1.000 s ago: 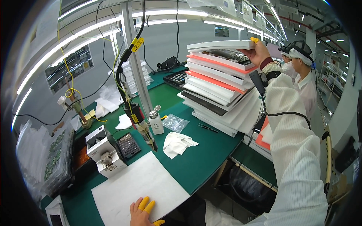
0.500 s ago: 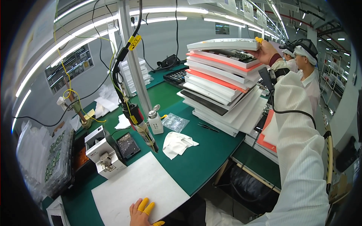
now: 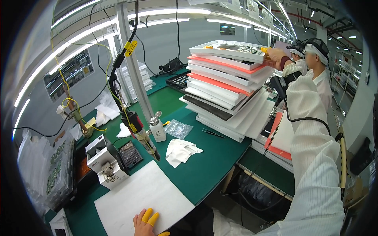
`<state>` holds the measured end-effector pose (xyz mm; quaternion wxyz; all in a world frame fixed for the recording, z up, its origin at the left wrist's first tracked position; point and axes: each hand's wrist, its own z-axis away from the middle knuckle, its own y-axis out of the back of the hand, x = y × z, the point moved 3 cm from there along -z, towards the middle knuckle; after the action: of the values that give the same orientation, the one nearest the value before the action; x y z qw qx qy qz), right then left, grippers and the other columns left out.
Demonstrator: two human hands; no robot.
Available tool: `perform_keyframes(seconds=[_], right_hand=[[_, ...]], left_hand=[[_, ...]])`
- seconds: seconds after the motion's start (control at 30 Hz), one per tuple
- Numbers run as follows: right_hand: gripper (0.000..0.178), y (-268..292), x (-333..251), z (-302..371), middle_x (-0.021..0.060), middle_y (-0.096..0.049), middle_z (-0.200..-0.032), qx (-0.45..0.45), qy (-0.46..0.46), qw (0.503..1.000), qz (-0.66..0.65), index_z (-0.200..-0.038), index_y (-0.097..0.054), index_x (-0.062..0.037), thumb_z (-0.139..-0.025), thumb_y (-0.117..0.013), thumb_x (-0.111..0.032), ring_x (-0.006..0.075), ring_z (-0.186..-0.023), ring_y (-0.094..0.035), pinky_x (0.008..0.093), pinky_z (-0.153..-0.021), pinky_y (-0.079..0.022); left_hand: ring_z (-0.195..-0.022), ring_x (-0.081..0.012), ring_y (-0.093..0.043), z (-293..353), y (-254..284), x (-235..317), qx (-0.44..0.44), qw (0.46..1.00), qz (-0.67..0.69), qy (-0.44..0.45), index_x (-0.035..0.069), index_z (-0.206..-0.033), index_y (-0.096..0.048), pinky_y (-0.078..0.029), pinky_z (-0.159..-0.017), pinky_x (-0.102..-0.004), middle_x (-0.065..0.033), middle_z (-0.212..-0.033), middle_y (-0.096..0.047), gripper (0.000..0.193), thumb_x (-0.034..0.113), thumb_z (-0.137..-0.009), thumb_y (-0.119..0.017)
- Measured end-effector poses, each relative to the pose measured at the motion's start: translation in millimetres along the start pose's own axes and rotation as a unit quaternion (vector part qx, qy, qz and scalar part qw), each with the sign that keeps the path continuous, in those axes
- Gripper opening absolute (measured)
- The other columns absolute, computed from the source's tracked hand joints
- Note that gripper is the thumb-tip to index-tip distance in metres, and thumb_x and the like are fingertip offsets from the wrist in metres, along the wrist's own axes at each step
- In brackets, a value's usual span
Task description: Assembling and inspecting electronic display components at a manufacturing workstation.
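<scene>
My right hand (image 3: 277, 56), with yellow finger cots, reaches up to the top of a tall stack. Its fingers pinch the right edge of a shallow white tray (image 3: 197, 50), which rests on the stack and holds circuit boards and small parts. Under it lie several white foam trays (image 3: 224, 74) and pink sheets (image 3: 258, 70). My left hand (image 3: 146, 223), also in yellow finger cots, lies with fingers spread on the near edge of a white foam sheet (image 3: 130, 200) on the green table.
An electric screwdriver (image 3: 143, 135) hangs over the table. Beside it stand a white screw feeder (image 3: 106, 161), a dark grid tray (image 3: 130, 153) and a pump bottle (image 3: 157, 129). A white cloth (image 3: 181, 152) and tweezers (image 3: 213, 133) lie nearby. Two people (image 3: 317, 70) are at the right.
The white tray's near side has come down onto the stack, and its contents now show. My right hand still grips its edge. My view has shifted slightly; my left hand stays on the sheet.
</scene>
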<state>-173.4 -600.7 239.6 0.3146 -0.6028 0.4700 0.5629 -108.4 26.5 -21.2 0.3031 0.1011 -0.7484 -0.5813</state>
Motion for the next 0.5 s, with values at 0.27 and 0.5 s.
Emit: perform_keyframes(seconds=[0.27,0.5], right_hand=[[0.028,3,5,3,0.0073,-0.057,-0.095,-0.009,0.001,0.998,-0.062,-0.112,-0.047,-0.0026,-0.090,-0.041,-0.018,0.0125,-0.074,-0.059,0.0218,-0.061,-0.052],[0.029,-7,3,16,0.0111,-0.056,-0.093,0.000,0.015,0.997,-0.081,-0.111,-0.048,-0.0016,-0.086,-0.044,-0.016,0.0145,-0.065,-0.059,0.0220,-0.052,-0.053]], left_hand=[[-0.123,-0.0372,-0.032,2,-1,-1,0.012,1.000,-0.005,-0.007,0.002,-0.122,-0.047,-0.024,-0.101,-0.0490,-0.0188,-0.131,-0.040,0.073,0.026,-0.060,-0.077],[-0.123,-0.0368,-0.033,2,-2,-2,0.014,1.000,-0.007,-0.004,0.003,-0.123,-0.047,-0.024,-0.101,-0.0485,-0.0180,-0.130,-0.041,0.074,0.024,-0.059,-0.078]])
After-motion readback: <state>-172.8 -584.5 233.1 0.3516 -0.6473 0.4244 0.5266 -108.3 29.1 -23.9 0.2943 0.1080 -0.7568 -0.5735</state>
